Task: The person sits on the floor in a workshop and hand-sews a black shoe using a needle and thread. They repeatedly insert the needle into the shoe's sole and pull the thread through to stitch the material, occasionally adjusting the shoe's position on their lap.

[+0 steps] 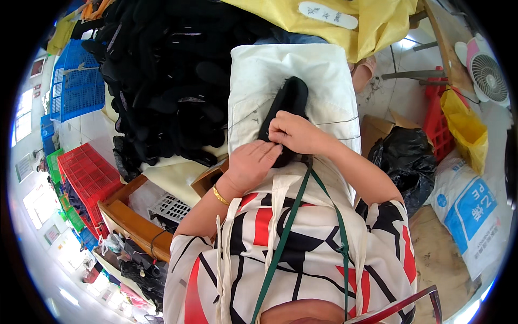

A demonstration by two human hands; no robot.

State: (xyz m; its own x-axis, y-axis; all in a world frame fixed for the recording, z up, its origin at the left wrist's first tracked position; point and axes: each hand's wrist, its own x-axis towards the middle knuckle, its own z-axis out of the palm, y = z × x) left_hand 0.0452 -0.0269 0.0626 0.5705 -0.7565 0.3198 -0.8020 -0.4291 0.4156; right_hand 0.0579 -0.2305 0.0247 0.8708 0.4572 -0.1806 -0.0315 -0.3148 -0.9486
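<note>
A black cloth shoe (295, 93) lies toe-away on a white cloth-covered pad (324, 65) in front of me. My left hand (252, 161) grips the near part of the shoe, its fingers laid together across the side. Over the middle of the shoe, my right hand (294, 132) is closed in a pinch, close to the left fingertips. What the right fingers pinch is too small or hidden to make out. A green cord (286, 227) hangs from my neck down to the pad's near edge, its end partly covered.
A large heap of black shoes (162, 81) rises at the left, beside a wooden drawer (129, 224) and red crate (91, 173). On the right are a black plastic bag (404, 162), a white sack (469, 210) and a fan (487, 75). Yellow sheeting (377, 27) covers the far side.
</note>
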